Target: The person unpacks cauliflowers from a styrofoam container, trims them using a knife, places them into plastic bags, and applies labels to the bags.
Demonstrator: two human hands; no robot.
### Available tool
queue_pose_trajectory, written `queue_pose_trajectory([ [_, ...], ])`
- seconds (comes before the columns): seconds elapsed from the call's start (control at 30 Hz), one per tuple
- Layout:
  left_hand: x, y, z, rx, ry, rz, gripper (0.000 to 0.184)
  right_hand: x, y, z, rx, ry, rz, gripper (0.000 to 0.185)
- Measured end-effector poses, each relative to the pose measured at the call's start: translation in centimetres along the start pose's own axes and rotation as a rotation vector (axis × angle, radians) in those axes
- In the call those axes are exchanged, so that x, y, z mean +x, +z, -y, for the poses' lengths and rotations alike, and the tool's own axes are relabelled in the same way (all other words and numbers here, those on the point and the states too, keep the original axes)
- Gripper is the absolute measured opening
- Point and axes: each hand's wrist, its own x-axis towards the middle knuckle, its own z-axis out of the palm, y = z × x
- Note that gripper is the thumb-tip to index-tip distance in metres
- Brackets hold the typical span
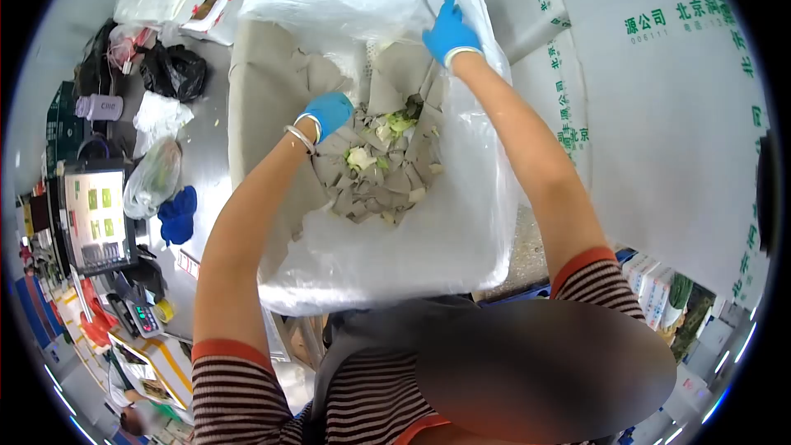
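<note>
A large white foam box (pixel 379 284) stands in front of me, lined with clear plastic. Grey paper (pixel 268 107) covers its left wall, and torn grey paper scraps (pixel 375 194) lie in a heap at the bottom. Pale green leaf pieces (pixel 398 123) and a whitish vegetable piece (pixel 360 158) rest among the scraps. My left hand (pixel 331 114), in a blue glove, is curled over the paper at the box's left middle; what its fingers hold is hidden. My right hand (pixel 455 31), also gloved in blue, lies at the upper right inner wall, fingers stretched out against the plastic.
To the left, a metal counter (pixel 210 107) carries black plastic bags (pixel 173 70), a clear bag (pixel 153 177), a blue cloth (pixel 177 216) and a lit screen (pixel 95 214). White wrapped foam boxes (pixel 659 115) with green print are stacked close on the right. Another person (pixel 124 395) is at lower left.
</note>
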Motion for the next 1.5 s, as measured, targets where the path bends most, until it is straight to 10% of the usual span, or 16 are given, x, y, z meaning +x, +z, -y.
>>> queue_pose_trajectory([
  [0.23, 14.7, 3.3, 5.1, -0.81, 0.01, -0.13, 0.035, -0.2, -3.8, 1.0, 0.492, 0.058, 0.213, 0.088],
  [0.57, 23.1, 3.8, 1.5, -0.424, -0.011, -0.321, 0.045, 0.8, -2.3, 0.6, 0.234, -0.076, 0.113, 0.078],
  [0.67, 17.7, 3.9, 1.8, -1.068, -0.066, -0.068, 0.07, 1.0, -1.7, 0.6, 0.279, -0.109, 0.116, 0.077],
  [0.9, 13.6, 5.5, -2.2, -0.413, 0.329, -0.335, 0.077, 0.9, -1.7, 1.3, 0.123, -0.118, 0.209, 0.073],
  [1.17, 4.0, 2.7, -6.1, -0.201, 0.123, -0.337, 0.079, 0.5, -1.3, 0.4, 0.127, -0.166, 0.137, 0.068],
  [1.5, -27.5, -5.9, -6.8, 0.201, 0.481, -0.528, 0.052, -4.0, -3.0, 3.9, 0.373, -0.411, 0.039, 0.047],
])
